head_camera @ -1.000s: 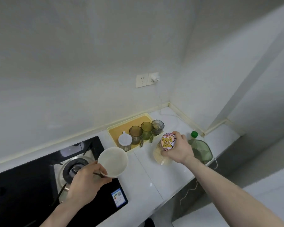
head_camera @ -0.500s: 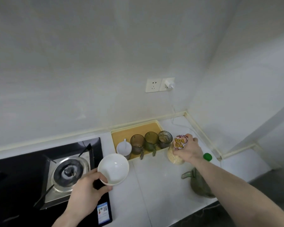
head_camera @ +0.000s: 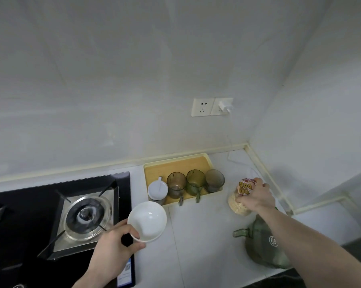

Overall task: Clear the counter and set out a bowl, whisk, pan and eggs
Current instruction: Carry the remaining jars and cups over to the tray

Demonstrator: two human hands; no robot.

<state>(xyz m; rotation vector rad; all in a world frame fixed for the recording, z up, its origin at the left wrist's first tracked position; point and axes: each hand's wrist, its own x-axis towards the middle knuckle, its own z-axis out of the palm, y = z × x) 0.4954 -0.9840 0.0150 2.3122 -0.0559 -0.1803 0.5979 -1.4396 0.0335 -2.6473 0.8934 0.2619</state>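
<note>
White tiled counter (head_camera: 198,235) w/ corner walls; left hand (head_camera: 113,252) grips empty round white ceramic bowl (head_camera: 147,220), right hand (head_camera: 256,196) grips clear snack bag w/ printed top (head_camera: 241,197).

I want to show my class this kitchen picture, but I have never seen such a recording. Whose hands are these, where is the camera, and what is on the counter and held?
There is no machine: a person wears a wide-angle camera on the head, looking down at both hands. The left hand holds a white bowl beside the gas burner. The right hand grips a snack bag standing on the counter. A tray holds three tinted cups and a white cup. A green jug lies under the right forearm.
</note>
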